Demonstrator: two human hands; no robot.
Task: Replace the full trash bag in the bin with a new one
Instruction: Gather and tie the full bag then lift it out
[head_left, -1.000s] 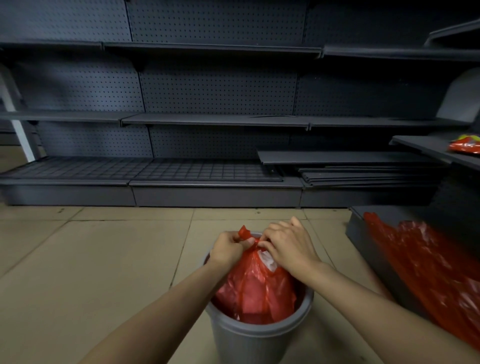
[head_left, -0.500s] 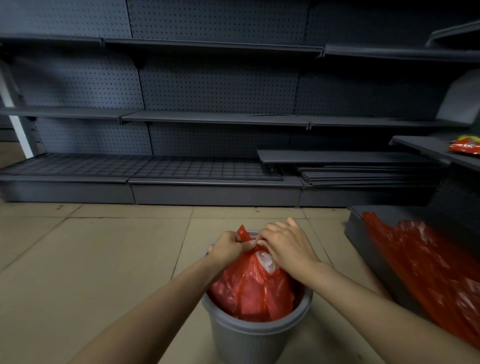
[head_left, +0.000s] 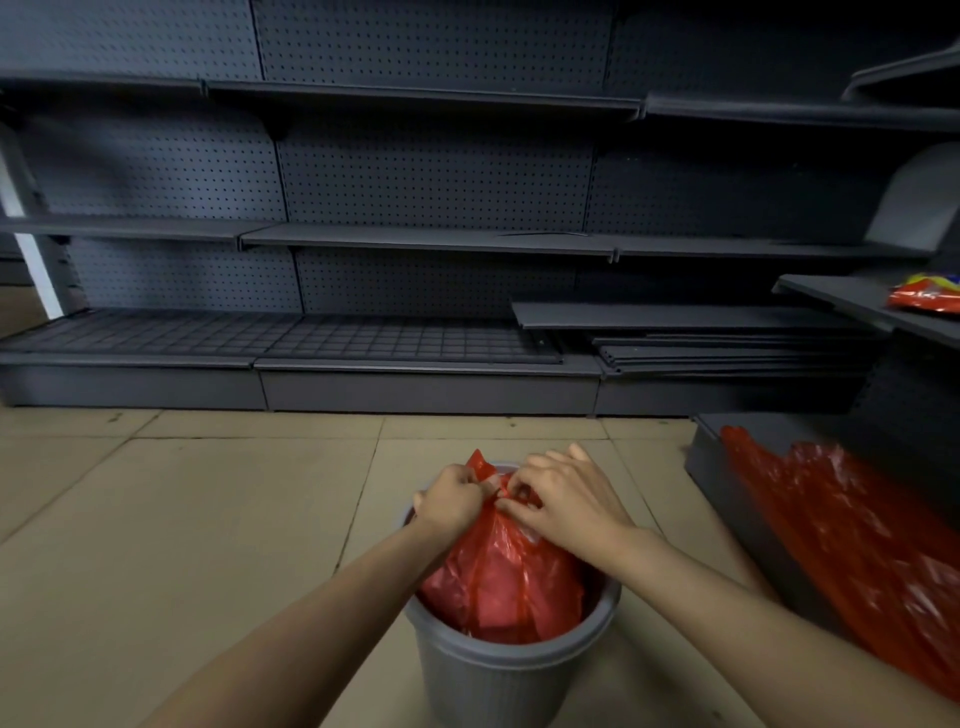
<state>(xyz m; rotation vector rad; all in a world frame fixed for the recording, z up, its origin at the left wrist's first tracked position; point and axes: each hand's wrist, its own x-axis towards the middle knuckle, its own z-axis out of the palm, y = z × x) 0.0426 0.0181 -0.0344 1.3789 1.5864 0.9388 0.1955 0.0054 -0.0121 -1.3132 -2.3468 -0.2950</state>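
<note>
A grey ribbed bin (head_left: 498, 675) stands on the floor at the bottom centre. Inside it sits a full red trash bag (head_left: 504, 587), bulging above the rim. My left hand (head_left: 452, 501) is closed around the bag's gathered top on the left. My right hand (head_left: 566, 499) pinches the same gathered top from the right, fingertips touching the plastic. One red flap sticks up between the hands. A flat red plastic bag (head_left: 857, 545) lies spread over a low dark shelf base to the right.
Dark pegboard shelving (head_left: 415, 239) runs across the back, with loose shelf boards (head_left: 701, 338) stacked low at the right. A red snack packet (head_left: 924, 296) lies on a side shelf at the right. Beige tiled floor (head_left: 182, 519) spreads to the left of the bin.
Both hands stay on the bag's top. The right hand's fingers have curled in tighter on the gathered plastic. The view has shifted slightly.
</note>
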